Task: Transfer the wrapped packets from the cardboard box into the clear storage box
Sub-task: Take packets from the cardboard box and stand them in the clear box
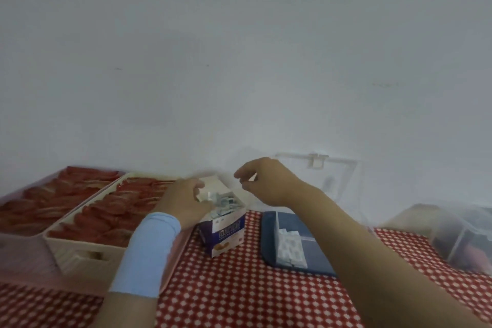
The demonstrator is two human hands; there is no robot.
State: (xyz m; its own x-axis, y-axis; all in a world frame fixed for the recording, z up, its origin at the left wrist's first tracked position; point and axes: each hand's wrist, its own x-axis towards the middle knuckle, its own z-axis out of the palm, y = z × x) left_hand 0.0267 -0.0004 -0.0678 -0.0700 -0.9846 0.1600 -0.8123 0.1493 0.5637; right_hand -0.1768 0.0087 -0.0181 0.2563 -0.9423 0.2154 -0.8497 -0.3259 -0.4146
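Pale grey wall fills most of the view above a worktop (239, 290) spread with a red-and-white checked cloth. Down in the open top of the cardboard box (226, 234) the left grip (186, 200) has its fingers curled round a white wrapped packet (204, 195) at the box's left edge. Above and between the two boxes, touching neither, hangs the right grip (269, 181), fingers loosely bent and thumb close to forefinger (too blurred to tell whether anything is pinched there). More packets (226, 202) stand packed inside the cardboard box. Just to its right sits the clear storage box (270, 247) with a blue floor, where a short row of transferred packets (290, 247) lies; its clear lid (343, 176) stands open against the wall. A light blue band (149, 250) wraps the left forearm. Left of the cardboard box is a cream basket (87, 255) of red packs, with a pink tray (26, 250) beyond it. A frosted container (466, 237) sits far right.
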